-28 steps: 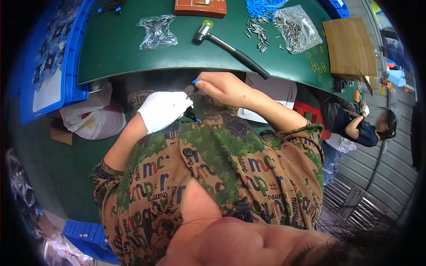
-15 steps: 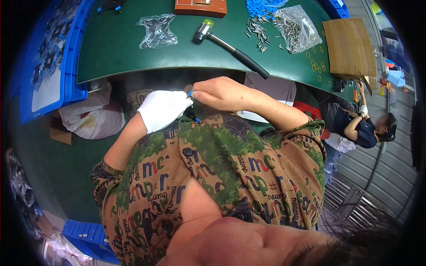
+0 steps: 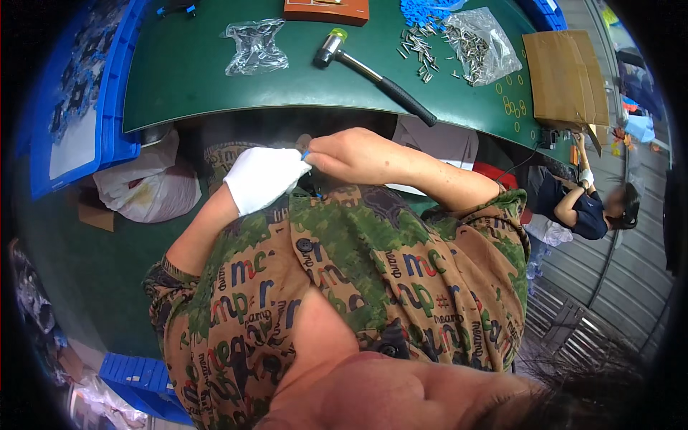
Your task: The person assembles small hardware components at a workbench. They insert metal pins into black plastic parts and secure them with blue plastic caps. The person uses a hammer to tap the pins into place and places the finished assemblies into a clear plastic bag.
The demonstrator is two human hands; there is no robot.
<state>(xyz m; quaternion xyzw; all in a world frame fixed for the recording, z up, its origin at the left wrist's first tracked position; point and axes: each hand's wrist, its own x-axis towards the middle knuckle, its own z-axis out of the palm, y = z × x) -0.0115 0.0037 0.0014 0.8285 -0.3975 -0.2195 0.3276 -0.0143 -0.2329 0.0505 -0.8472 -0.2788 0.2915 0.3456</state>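
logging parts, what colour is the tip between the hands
The tip is blue, best seen in the head view.

Clock centred on the hands. Small piece (image 3: 306, 155) at centre, between left hand (image 3: 264, 179) (9 side) and right hand (image 3: 355, 156) (3 side). Desk (image 3: 322, 89) spans 10 to 2, beyond them. On it: plastic bag (image 3: 256, 49) at 11; box (image 3: 315, 11) at 12, farthest; hammer (image 3: 369, 72) at 1; loose pins (image 3: 426, 60) between 1 and 2; rubber bands (image 3: 508, 109), then carton (image 3: 562, 79), between 2 and 3. Tray (image 3: 113, 115) between 9 and 10. Sack (image 3: 154, 193) at 9.
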